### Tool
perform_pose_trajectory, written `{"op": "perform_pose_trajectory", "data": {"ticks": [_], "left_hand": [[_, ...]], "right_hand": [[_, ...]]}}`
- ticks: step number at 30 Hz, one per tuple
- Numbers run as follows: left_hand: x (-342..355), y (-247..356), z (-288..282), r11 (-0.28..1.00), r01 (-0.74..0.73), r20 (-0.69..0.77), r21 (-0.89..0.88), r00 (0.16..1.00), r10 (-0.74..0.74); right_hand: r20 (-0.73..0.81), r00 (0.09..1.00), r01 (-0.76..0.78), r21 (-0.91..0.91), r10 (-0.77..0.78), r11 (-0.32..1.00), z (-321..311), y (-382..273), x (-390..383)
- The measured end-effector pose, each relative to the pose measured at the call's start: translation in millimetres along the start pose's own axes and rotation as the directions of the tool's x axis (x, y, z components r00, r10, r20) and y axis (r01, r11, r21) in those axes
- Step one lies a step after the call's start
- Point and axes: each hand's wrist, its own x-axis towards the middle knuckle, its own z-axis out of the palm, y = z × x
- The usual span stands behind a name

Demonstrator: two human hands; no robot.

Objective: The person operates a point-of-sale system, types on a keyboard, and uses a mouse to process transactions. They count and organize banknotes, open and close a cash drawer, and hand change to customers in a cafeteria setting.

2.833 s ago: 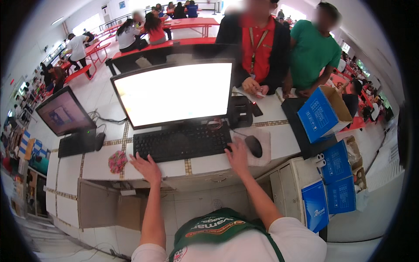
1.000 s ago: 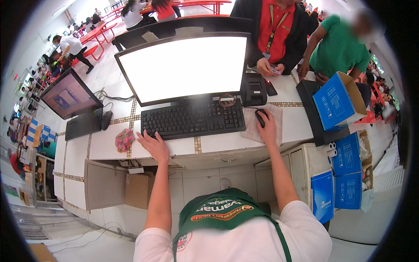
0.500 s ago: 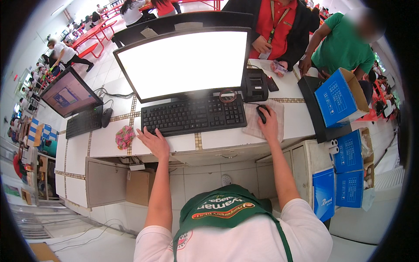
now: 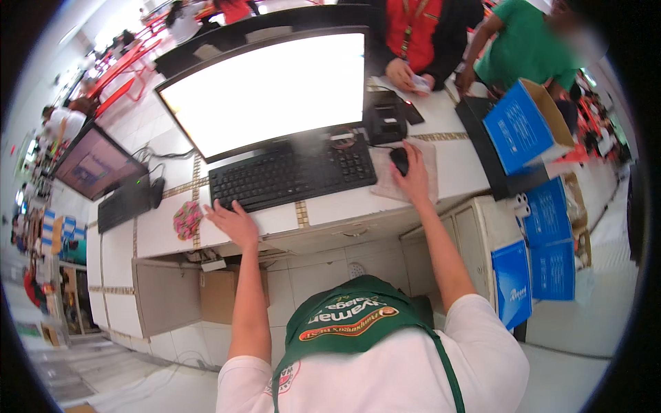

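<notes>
My left hand (image 4: 233, 221) is open, fingers spread at the lower left edge of a black keyboard (image 4: 268, 175), beside a crumpled pink and green cloth (image 4: 186, 220). My right hand (image 4: 414, 173) grips a black mouse (image 4: 398, 158) on a pale mat (image 4: 427, 184) right of the keyboard. Above the keyboard stands a large monitor (image 4: 261, 89) with a glaring white screen. A black device (image 4: 385, 124) sits to its right, beside a small item with a red light.
A smaller screen (image 4: 96, 162) and keyboard stand left. Blue boxes (image 4: 516, 131) are at right on the counter and lower cabinet. Across the counter, a person in red (image 4: 413, 34) holds a small pale item, beside a person in green (image 4: 513, 48). People sit at red tables behind.
Since the earliest frame my right hand has moved rightward from the keyboard onto the mouse. The view has shifted slightly, and the person in red has brought both hands back together since the previous frame.
</notes>
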Motion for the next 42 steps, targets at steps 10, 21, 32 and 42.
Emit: {"op": "perform_pose_trajectory", "data": {"ticks": [10,21,32,42], "left_hand": [[3,-14,9,0.997,-0.079,-0.04,0.005,0.996,0.079],[6,-17,9,0.999,-0.052,-0.013,0.002,0.999,0.052],[6,-20,11,0.997,-0.072,-0.018,0.01,0.997,0.072],[0,-10,11,0.998,-0.065,-0.014,0.019,0.998,0.065]], "right_hand": [[0.023,0.999,-0.038,-0.212,0.044,0.977,1,-12,-11],[-0.022,1.0,0.001,-0.141,-0.004,0.99,8,-4,-14],[-0.071,0.983,-0.162,0.08,0.168,0.984,9,-2,-15],[-0.103,0.974,-0.19,0.118,0.203,0.975,9,-1,-16]]}}
